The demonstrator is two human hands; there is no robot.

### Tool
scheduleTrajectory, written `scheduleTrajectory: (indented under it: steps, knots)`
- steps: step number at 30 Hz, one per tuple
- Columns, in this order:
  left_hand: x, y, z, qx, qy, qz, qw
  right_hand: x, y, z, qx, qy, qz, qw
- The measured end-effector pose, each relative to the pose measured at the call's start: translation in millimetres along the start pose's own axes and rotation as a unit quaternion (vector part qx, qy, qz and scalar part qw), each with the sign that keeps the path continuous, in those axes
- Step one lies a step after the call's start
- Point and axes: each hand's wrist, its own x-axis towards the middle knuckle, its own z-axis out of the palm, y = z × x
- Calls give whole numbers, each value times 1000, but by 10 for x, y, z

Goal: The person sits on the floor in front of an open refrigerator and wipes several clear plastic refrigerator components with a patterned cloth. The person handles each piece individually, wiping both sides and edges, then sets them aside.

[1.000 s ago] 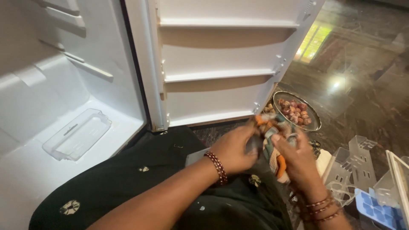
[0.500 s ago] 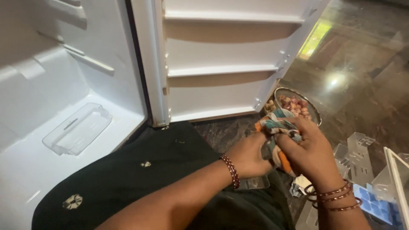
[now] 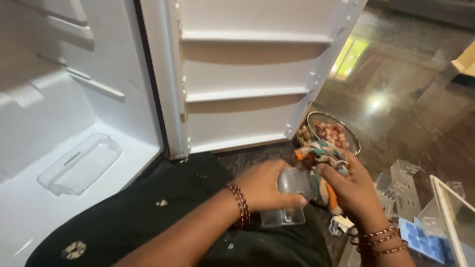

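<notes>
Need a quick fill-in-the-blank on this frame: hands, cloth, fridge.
1. The left hand grips a clear ____ part.
2. The right hand presses a multicoloured ____ against that part.
3. The fridge door stands ____.
4. The metal bowl of produce sits on the ____.

Missing words: plastic; cloth; open; floor

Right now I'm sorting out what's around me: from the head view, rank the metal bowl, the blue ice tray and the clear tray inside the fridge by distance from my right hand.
1. Metal bowl, just above the right hand.
2. Blue ice tray, lower right on the floor.
3. Clear tray, far left inside the fridge.
</notes>
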Motion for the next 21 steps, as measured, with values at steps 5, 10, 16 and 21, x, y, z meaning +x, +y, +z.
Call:
scheduleTrajectory:
  steps: [5,10,16,21]
  knots:
    - [-136,85,2,59,22,-62,996,-291,-420,384,-322,29,-292,900]
    - [-151,151,70,72,24,-96,993,-241,-764,584,-403,31,-328,854]
    - [-152,103,-17,35,38,-102,993,125,-781,594,-431,-18,-225,874]
    - [-206,-226,-194,2,37,-119,992,421,-495,290,-76,-3,-154,985]
